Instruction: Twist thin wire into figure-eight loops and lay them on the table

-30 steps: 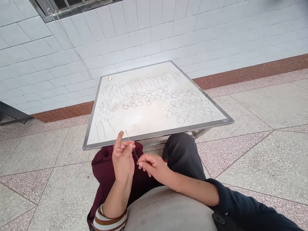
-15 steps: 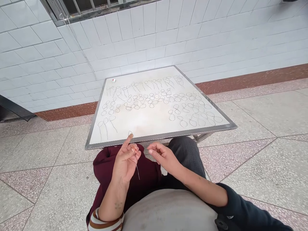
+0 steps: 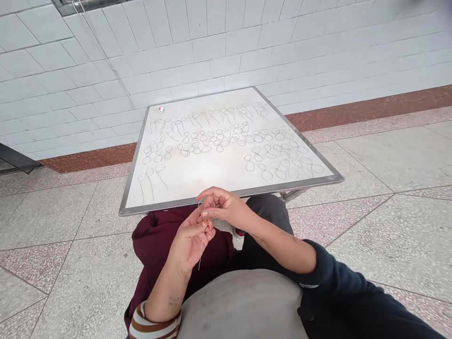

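My left hand [image 3: 189, 240] is closed in a pinch on a thin wire [image 3: 201, 252], whose straight end hangs below the fingers. A curved part of the same wire rises above the fingertips near the table's front edge. My right hand [image 3: 224, 207] meets the left from the right, with thumb and forefinger closed at the wire's upper curve. The fingers of both hands overlap there, so the exact grip is partly hidden.
Before me stands a white table [image 3: 197, 181] with a grey metal rim. Rows of bent wire loops [image 3: 282, 167] lie on it, some with long tails [image 3: 143, 188] at left. A small red-and-white object [image 3: 161, 109] sits at the far left corner. Behind is a tiled wall [image 3: 212, 52].
My right hand has moved left and up to join my left hand at the wire. The view has shifted slightly, so the table appears a little higher and further left.
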Available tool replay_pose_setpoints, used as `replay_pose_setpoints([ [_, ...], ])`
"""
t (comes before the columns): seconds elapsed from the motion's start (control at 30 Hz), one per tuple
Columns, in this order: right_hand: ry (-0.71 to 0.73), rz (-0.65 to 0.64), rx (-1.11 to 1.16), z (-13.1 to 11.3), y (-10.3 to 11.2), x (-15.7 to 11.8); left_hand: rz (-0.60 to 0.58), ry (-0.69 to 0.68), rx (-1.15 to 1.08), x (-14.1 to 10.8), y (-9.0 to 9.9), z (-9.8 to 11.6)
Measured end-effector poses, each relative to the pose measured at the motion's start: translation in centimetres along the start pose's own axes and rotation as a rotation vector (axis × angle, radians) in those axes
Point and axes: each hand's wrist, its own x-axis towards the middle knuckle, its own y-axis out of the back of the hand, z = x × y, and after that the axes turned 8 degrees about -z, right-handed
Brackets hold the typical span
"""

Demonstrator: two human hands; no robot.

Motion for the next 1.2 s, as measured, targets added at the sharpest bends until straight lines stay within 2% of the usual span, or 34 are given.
replay_pose_setpoints([
  [0.2, -0.042, 0.132, 0.043, 0.0, 0.2, 0.6, 0.017, -0.098, 0.176, 0.0, 0.1, -0.2],
  [0.33, -0.112, 0.224, 0.01, 0.2, 0.9, 1.3, 0.092, -0.178, 0.354, -0.1, 0.1, -0.2],
  [0.53, -0.205, 0.134, -0.028, 0.9, 1.7, 2.2, 0.247, -0.244, 0.424, 0.2, 1.3, -0.3],
  [0.9, -0.245, 0.193, -0.042, 2.1, 1.9, 4.6, 0.239, -0.272, 0.541, 0.4, 3.1, -1.1],
  [1.03, -0.254, 0.21, -0.114, 2.8, 2.5, 6.7, 0.305, -0.282, 0.62, 0.7, 4.1, -1.4],
  [1.2, -0.283, 0.229, -0.27, 5.1, 3.3, 12.3, 0.426, -0.311, 0.706, 1.7, 6.1, -1.0],
])
